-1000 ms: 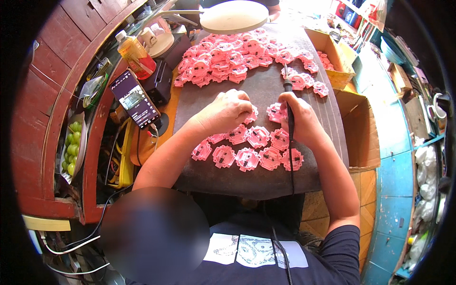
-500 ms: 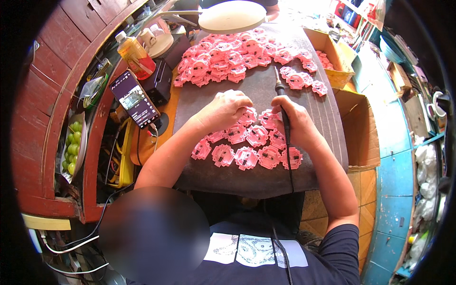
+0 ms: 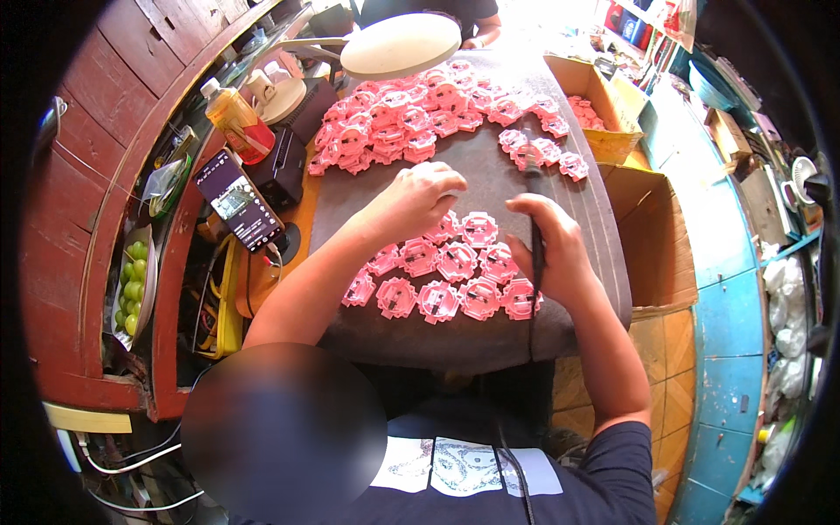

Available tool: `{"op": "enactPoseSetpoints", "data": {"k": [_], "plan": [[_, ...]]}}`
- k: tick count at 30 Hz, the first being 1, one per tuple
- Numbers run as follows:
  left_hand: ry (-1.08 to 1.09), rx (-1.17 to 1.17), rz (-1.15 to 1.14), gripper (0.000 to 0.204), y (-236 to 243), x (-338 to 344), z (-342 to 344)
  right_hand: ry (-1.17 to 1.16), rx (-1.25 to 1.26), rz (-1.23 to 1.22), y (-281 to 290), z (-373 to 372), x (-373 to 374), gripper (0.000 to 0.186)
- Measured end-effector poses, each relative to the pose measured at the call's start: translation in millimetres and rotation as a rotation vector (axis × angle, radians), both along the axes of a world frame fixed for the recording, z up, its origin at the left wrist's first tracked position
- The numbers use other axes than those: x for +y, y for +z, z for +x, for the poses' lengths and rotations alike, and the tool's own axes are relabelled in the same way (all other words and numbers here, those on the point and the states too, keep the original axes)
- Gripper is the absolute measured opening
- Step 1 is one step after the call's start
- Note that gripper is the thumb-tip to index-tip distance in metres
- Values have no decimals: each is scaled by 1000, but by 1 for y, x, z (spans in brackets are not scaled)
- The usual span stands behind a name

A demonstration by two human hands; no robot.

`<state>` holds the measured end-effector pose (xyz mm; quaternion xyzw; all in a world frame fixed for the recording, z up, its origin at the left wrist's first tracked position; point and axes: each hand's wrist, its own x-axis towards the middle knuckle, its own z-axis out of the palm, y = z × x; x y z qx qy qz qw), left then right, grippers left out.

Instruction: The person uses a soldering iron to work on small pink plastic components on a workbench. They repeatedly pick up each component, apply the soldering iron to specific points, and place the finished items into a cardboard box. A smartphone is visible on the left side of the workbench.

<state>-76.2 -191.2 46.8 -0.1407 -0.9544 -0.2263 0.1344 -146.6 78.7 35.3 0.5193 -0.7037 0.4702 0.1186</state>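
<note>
My right hand point(image 3: 560, 249) holds a soldering iron point(image 3: 535, 201), its black handle between thumb and fingers. The tip points to the far side and is smeared by motion. My left hand point(image 3: 429, 191) hovers just beyond the near group of parts, its fingers curled together; whatever is in them is hidden. Below both hands lie several pink plastic parts point(image 3: 456, 262) in loose rows, each with a small black piece in its middle. A large heap of the same pink parts point(image 3: 385, 118) covers the far end of the dark work mat point(image 3: 402, 337).
A round pale lamp point(image 3: 401, 45) hangs over the heap. To the left stand a phone point(image 3: 238, 199), a drink bottle point(image 3: 238, 122) and a plate of green grapes point(image 3: 133, 284). Cardboard boxes point(image 3: 652, 232) stand at the right edge. Another person's hand point(image 3: 477, 42) shows at the far end.
My right hand has shifted right and toward me, away from the pink parts, its grip on the soldering iron looser. The left hand stays near its place. The view has shifted slightly.
</note>
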Motion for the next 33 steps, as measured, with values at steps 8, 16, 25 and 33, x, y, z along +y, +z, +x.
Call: {"op": "enactPoseSetpoints", "data": {"k": [8, 16, 25, 33], "plan": [[140, 109, -213, 58, -6, 66, -106, -260, -120, -229, -38, 14, 73, 41], [174, 64, -416, 59, -10, 78, -139, -259, -224, -324, -43, 9, 76, 42], [-289, -352, -7, 57, 16, 114, -57, -285, -215, -384, -44, 13, 80, 39], [-310, -442, -61, 56, 24, 118, -47, -265, -256, -418, -45, 11, 81, 41]]}}
